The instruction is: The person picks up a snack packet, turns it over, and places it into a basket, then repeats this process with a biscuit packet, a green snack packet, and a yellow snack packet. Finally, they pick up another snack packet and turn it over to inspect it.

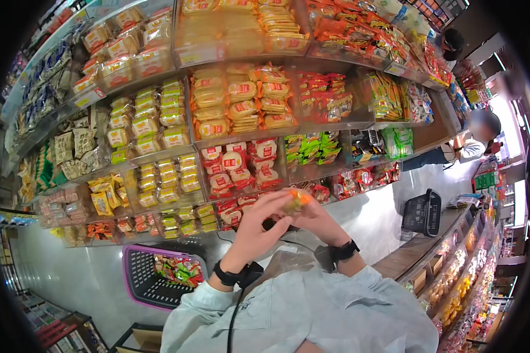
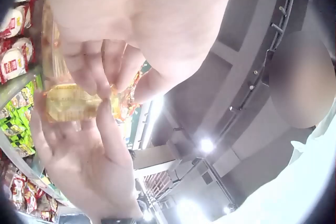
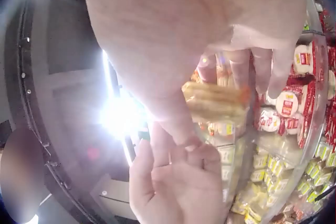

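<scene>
In the head view a small orange-and-yellow snack pack (image 1: 298, 201) is held up between both hands, before the lower shelf bins. My right hand (image 1: 323, 222) grips it, thumb on the near side and fingers behind. The left hand (image 1: 262, 226) meets it from the other side, its bent fingers at the wrapper. Through the clear wrapper (image 2: 71, 103) something pale yellow shows in the left wrist view. Stacked pale layers fill the snack pack (image 3: 216, 102) in the right wrist view, where the left hand's fingertips are partly hidden behind the right thumb.
Tiered clear bins (image 1: 241, 132) of packaged snacks curve around the front. On the floor at left stands a purple-rimmed basket (image 1: 136, 288) with several packs in it. A black basket (image 1: 421, 213) stands at right, near a low shelf (image 1: 403, 256). Another person (image 1: 468, 147) is beyond.
</scene>
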The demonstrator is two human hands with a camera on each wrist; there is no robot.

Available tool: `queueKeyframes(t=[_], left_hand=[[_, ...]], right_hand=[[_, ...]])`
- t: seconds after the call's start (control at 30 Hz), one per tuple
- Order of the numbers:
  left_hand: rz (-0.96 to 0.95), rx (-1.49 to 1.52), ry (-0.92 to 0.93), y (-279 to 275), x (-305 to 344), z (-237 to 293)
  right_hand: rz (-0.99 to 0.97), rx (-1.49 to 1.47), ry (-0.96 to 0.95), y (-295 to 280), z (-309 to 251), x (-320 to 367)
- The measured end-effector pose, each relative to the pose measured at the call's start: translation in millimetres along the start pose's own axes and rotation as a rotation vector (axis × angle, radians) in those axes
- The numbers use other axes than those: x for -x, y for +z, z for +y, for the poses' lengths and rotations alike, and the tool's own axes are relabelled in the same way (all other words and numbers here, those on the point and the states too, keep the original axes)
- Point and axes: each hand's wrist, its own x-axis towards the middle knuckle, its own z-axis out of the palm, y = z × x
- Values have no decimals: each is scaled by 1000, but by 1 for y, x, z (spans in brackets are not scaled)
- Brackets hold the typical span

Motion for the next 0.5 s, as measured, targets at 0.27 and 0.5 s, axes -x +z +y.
queueKeyframes(t=[0.27,0.5], left_hand=[[167,-38,-155,60,29,-13],[182,-267,-292,128,68,-4]], right_hand=[[-113,119,122,-34,14,41],[-359,279,95,-76,27,100]])
